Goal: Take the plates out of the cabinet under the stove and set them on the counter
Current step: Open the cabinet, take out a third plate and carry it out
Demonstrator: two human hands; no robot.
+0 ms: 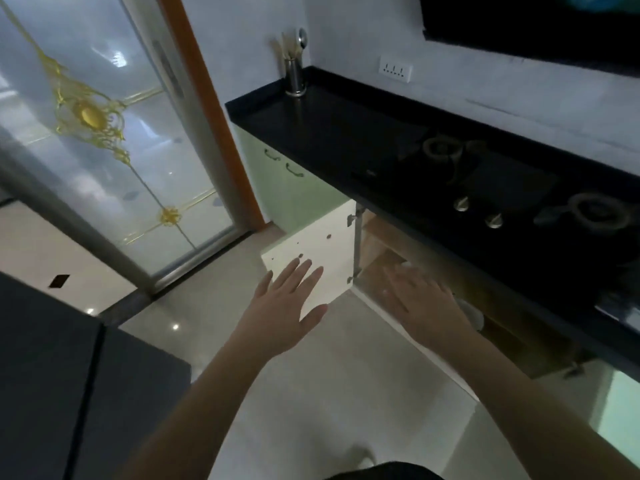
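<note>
The cabinet under the stove [398, 258] stands open, its white door [322, 251] swung out to the left. My left hand [284, 313] is spread flat with straight fingers in front of that door, holding nothing. At the cabinet's mouth my right hand [426, 306] reaches in with its fingers extended and blurred, and it holds nothing. Pale white shapes that may be plates [472, 315] show just behind the right hand, low in the cabinet; they are too dim to tell apart. The black counter [311, 116] runs above with the stove [502, 188] set into it.
A steel utensil holder [295, 77] stands at the counter's far left corner. Two burners and two knobs [478, 213] sit on the stove. Green cabinet doors [287, 181] lie left of the open one. A glass sliding door [114, 143] is at left, and a dark surface [69, 382] at bottom left.
</note>
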